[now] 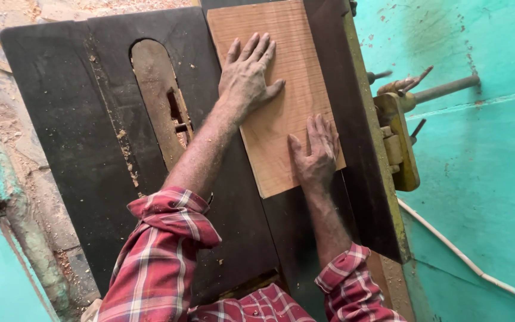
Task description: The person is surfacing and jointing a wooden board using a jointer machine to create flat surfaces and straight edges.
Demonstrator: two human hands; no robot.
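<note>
A flat reddish-brown wooden board (pixel 281 36) lies on the dark metal saw table (pixel 61 119), its right edge against the dark fence (pixel 353 119). My left hand (pixel 247 74) rests palm down on the board's middle, fingers spread. My right hand (pixel 315 152) presses flat on the board's near right corner, close to the fence. Both sleeves are red plaid, rolled up. Left of the board is the oval blade slot insert (pixel 159 101); no blade shows clearly in it.
A yellow-green fence bracket with metal rods and handles (pixel 397 119) juts out on the right. Turquoise walls surround the machine. A white cable (pixel 460 256) runs along the lower right. Sawdust lies on the table and the floor at left.
</note>
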